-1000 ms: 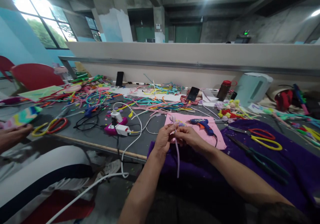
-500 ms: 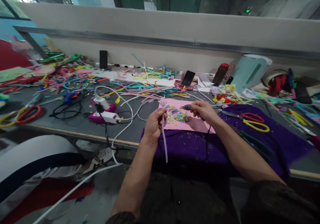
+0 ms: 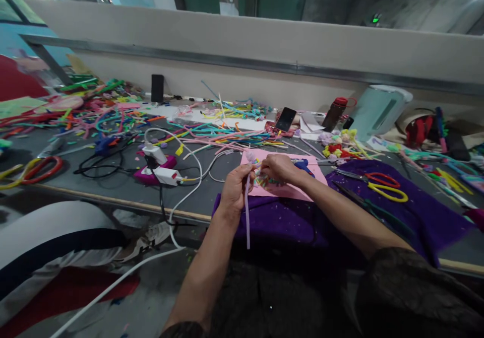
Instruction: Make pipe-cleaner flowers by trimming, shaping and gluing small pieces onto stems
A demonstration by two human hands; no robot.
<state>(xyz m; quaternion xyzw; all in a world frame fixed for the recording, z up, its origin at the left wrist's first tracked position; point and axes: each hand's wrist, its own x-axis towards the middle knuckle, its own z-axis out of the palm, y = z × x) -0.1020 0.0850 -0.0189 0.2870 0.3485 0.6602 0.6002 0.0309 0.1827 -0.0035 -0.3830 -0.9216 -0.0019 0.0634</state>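
Pipe cleaner [image 3: 247,212] in pale lilac hangs from our left hand [image 3: 234,189], its upper end carrying a small fuzzy bud just above the fingers and its tail dropping down past the near edge of the counter [image 3: 113,189]. We go from the big things down. That grey counter runs left to right, strewn at its far side with a tangle of coloured stems [image 3: 212,139]. On its right part lies a purple cloth [image 3: 423,212], and on the cloth's far left corner a pink sheet [image 3: 293,189], right under our hands. At the far right stands a pale green box [image 3: 378,111], with a dark bottle [image 3: 336,114] beside it and a phone [image 3: 286,119] propped further left. Yellow and red scissors [image 3: 385,186] rest on the cloth. Left of the sheet a white plug and cable [image 3: 166,174] sit on a magenta block. A blue glue gun [image 3: 304,165] peeks out just behind our right hand [image 3: 280,168]. Our left grip is closed round the lilac stem; our right grip is pinched together at the stem's top, touching the left hand, above a little heap of coloured bits [image 3: 264,181] on the sheet. At the near left a person's white and dark sleeve [image 3: 56,237] shows.
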